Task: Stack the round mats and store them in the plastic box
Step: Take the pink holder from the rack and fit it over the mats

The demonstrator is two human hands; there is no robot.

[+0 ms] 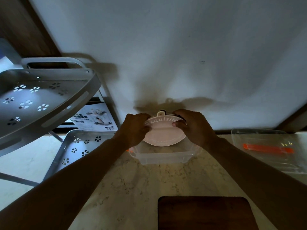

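Two hands: both hold the mats, one hand on each side.
Left hand [134, 128]: fingers curled over the left edge of the mats, gripping it.
Right hand [193, 125]: fingers over the top right edge, thumb pressed on the front face.
Mats [163, 131]: round and pale pink, tipped up so the front face looks at the person. White letters curve along the top and spell "Exquisite". One small tab sticks up at the top, between the two hands. Dark edges peek out behind the front mat near the right fingers, so more than one is held, but how many cannot be told.
Box [164, 156]: clear plastic, open at the top, right under both hands. The bottom edge of the mats dips down at its opening.
Lid [269, 150]: clear with an orange strip, lying flat off to the right of the right hand.
Counter [132, 188]: pale stone with thin grey lines, under the arms and the box.
Board [206, 213]: dark wood, near the person, below the right arm.
Rack [41, 100]: grey, with flower-shaped holes, far to the left of the left hand.
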